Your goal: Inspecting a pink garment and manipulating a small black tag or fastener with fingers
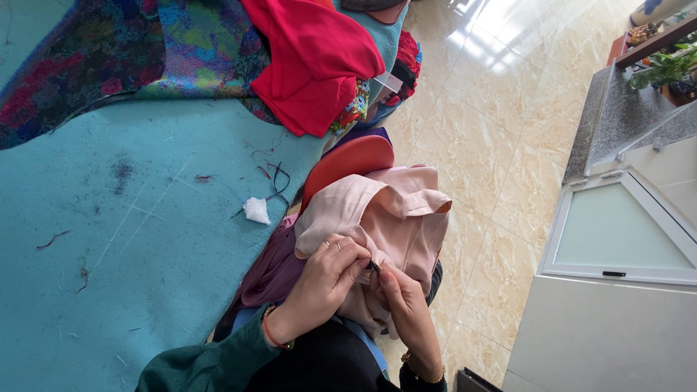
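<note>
Both hands work at 1 spot on the pale pink garment (392,218), which hangs off the edge of the teal counter (109,254). The left hand (327,279) grips a fold of it; the right hand (403,305) pinches a small dark tool (375,266) against the cloth. This looks like seam-picking or hand-stitching; the next move needs fine, steady fingertip control.

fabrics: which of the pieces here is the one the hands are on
The pale pink fabric, bunched at the table's edge. Both the left hand and right hand pinch it; the red fabric and multicoloured fabric lie untouched farther off.
</note>
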